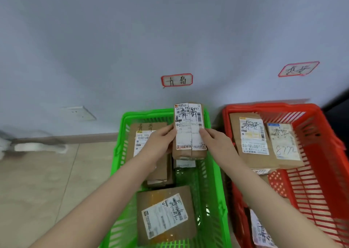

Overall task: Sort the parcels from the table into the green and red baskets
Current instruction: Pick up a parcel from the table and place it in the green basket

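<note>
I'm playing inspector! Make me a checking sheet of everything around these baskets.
Surface: tiled floor; no table in view.
Job's things: green basket and red basket side by side, parcels in both; a held parcel above the green one.
Clutter: blurred white object on floor, left.
Grippers: left hand and right hand grip the held parcel's sides.
Cables: nothing seen.
Surroundings: pale wall, two red-edged labels, socket.

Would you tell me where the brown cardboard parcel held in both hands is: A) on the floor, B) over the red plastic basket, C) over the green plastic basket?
C: the left hand and right hand grip the brown cardboard parcel above the green plastic basket.
</note>
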